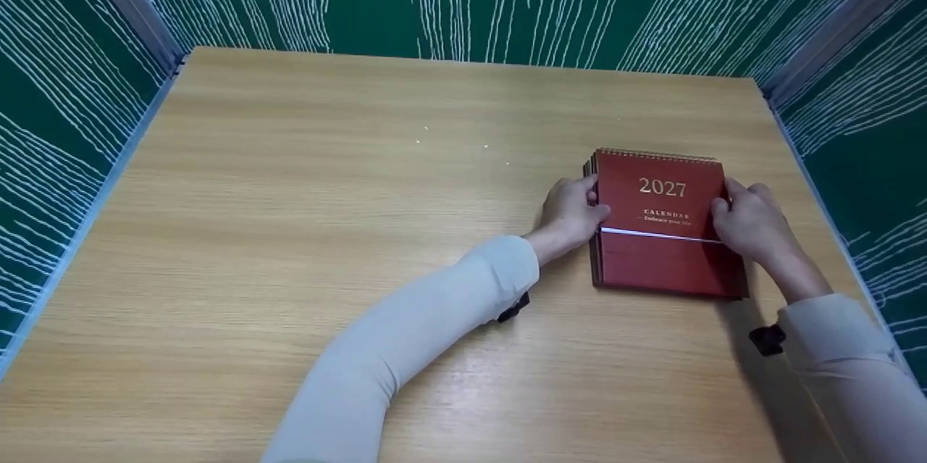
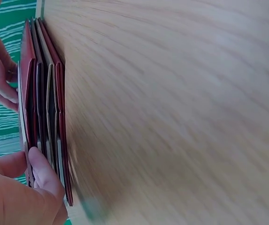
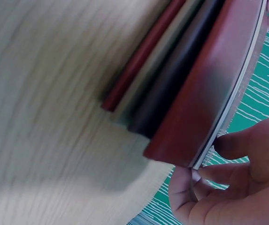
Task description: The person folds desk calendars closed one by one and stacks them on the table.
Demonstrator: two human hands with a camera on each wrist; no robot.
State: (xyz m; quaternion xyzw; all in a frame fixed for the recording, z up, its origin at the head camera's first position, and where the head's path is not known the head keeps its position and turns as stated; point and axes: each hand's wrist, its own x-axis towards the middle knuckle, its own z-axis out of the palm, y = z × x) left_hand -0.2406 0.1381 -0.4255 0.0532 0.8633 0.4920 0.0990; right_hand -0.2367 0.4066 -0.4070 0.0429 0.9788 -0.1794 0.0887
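Observation:
A red desk calendar point(image 1: 670, 264) marked 2027 lies on top of a stack, its gold spiral binding along the far edge. Under it, the left wrist view shows several more folded calendars point(image 2: 49, 93) with dark, beige and red covers. My left hand point(image 1: 572, 213) pinches the top calendar's left edge, thumb on the cover and fingers at the side. On the opposite edge my right hand point(image 1: 753, 224) grips the same calendar. The right wrist view shows that hand's fingers point(image 3: 219, 176) beneath its edge; there the layers below sit fanned out.
The stack sits toward the right side of a light wooden table point(image 1: 326, 195). Several tiny pale specks point(image 1: 486, 146) lie near the middle. Green panels with white streaks point(image 1: 463, 6) stand along the far, left and right sides.

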